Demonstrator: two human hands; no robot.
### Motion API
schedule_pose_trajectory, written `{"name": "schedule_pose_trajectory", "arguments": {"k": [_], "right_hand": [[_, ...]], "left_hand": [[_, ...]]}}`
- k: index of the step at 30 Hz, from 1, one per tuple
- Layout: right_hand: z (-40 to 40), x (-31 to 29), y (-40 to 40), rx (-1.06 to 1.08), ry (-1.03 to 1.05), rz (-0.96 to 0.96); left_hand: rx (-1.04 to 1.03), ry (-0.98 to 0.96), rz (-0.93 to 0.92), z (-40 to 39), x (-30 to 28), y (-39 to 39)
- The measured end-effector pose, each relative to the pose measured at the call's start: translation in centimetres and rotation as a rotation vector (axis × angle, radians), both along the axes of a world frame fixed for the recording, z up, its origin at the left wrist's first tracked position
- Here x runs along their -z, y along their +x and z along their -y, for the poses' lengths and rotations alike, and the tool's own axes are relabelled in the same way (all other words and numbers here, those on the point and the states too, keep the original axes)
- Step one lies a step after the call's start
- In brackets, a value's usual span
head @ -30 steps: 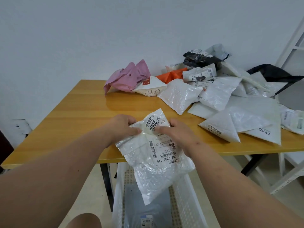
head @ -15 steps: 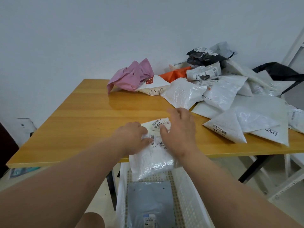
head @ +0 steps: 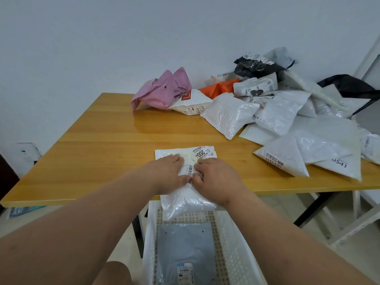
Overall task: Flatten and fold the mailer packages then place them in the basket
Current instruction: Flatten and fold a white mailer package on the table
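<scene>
One view only, head-worn, looking forward and down over the wooden table [head: 98, 145] from its near edge. We're close in: both forearms run up from the bottom corners toward the table's near edge at frame centre. Directly below that edge sits the white basket [head: 232, 239], seen almost from above. Beyond the table's far edge, a plain wall fills the upper half. Wide-angle lens, bowed lines.
</scene>
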State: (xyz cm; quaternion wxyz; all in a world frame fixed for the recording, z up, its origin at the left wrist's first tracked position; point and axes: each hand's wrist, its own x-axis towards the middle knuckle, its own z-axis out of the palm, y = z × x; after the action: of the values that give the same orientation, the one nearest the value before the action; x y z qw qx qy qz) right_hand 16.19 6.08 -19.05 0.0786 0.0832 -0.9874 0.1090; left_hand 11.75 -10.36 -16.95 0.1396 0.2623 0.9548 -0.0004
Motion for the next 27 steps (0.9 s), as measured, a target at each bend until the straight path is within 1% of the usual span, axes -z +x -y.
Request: {"name": "schedule_pose_trajectory", "arguments": {"k": [6, 10, 12, 14, 15, 16, 17, 19, 21, 24, 27], "right_hand": [[0.0, 0.3, 0.3, 0.006, -0.036, 0.003], [-0.1, -1.0, 0.0, -0.007, 0.021, 0.148], [-0.2, -1.6, -0.5, 0.007, 0.051, 0.173], [-0.3, -2.0, -1.0, 0.050, 0.085, 0.102], [-0.3, -2.1, -1.2, 0.080, 0.102, 0.036], [-0.2, -1.9, -1.3, 0.111, 0.100, -0.024], [0.1, -1.8, -1.3, 0.128, 0.084, -0.055], [0.9, -0.8, -1.0, 0.100, 0.023, 0.001], [1.6, 0.7, -0.5, 0.047, 0.008, 0.101], [1.3, 1.8, -0.1, 0.040, 0.046, 0.149], [1.2, 1.7, 0.3, 0.028, 0.077, 0.165]], "left_hand": [[-0.002, -0.015, -0.035, 0.1, 0.7, 0.1], [-0.033, 0.023, -0.053, 0.2, 0.4, -0.8], [-0.084, 0.024, -0.160, 0.6, -0.2, -1.4], [-0.092, 0.001, -0.318, 0.8, -1.1, -1.6], [-0.084, 0.022, -0.354, 0.6, -1.5, -1.5], [-0.077, 0.074, -0.345, 0.3, -1.6, -1.4], [-0.074, 0.133, -0.293, -0.2, -1.5, -1.2], [-0.054, 0.190, -0.121, -1.0, -0.5, -0.7], [-0.020, 0.179, -0.044, -1.2, 1.3, -0.2], [-0.031, 0.151, -0.087, -0.6, 3.1, 0.3], [-0.028, 0.140, -0.117, -0.5, 3.5, 0.9]]}}
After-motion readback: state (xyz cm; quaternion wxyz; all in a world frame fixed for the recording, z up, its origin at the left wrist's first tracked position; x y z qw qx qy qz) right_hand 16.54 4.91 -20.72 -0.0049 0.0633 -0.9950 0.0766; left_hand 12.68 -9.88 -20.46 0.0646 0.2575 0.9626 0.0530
